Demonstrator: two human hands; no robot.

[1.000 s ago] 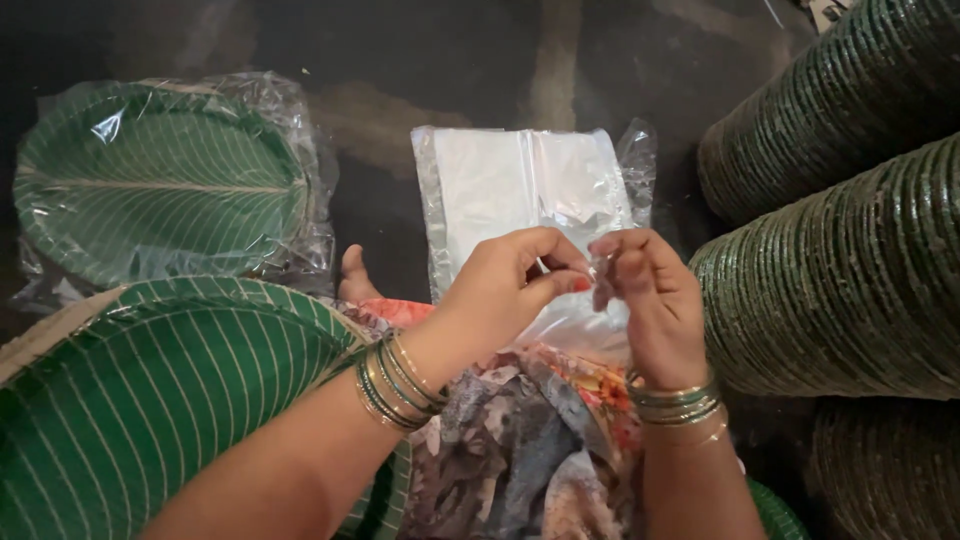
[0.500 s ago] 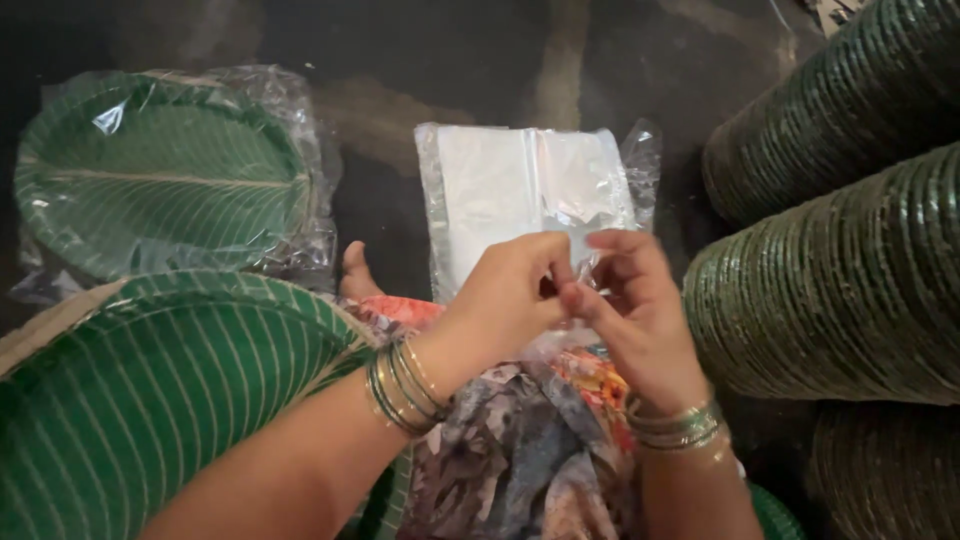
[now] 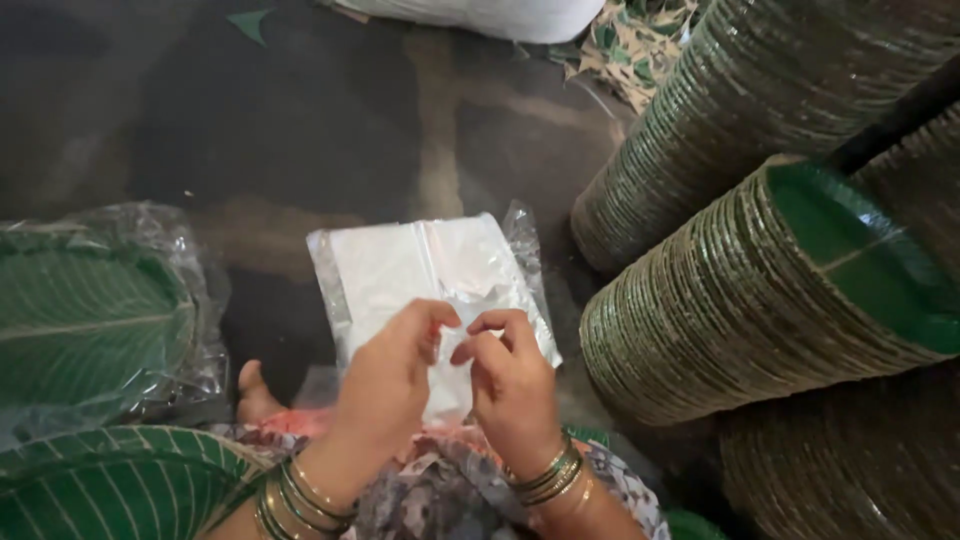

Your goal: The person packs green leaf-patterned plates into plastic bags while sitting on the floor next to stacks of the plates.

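My left hand (image 3: 385, 385) and my right hand (image 3: 510, 385) meet over my lap, fingertips pinching a thin clear plastic bag (image 3: 445, 385) between them. Just beyond the hands, a flat pack of clear plastic bags (image 3: 400, 265) lies on the dark floor. Both wrists carry several bangles. A stack of green leaf-pattern plates (image 3: 110, 485) sits by my left forearm.
A plastic-wrapped bundle of green plates (image 3: 90, 320) lies at the left. Long stacks of green plates (image 3: 740, 320) lie on their sides at the right, more of them (image 3: 760, 110) behind. A toe (image 3: 255, 390) shows near my left hand. Paper scraps (image 3: 640, 45) litter the far floor.
The view has tilted and shifted, so the hands now sit lower in the picture. My fingers keep working at the thin bag, now pinched closer together.
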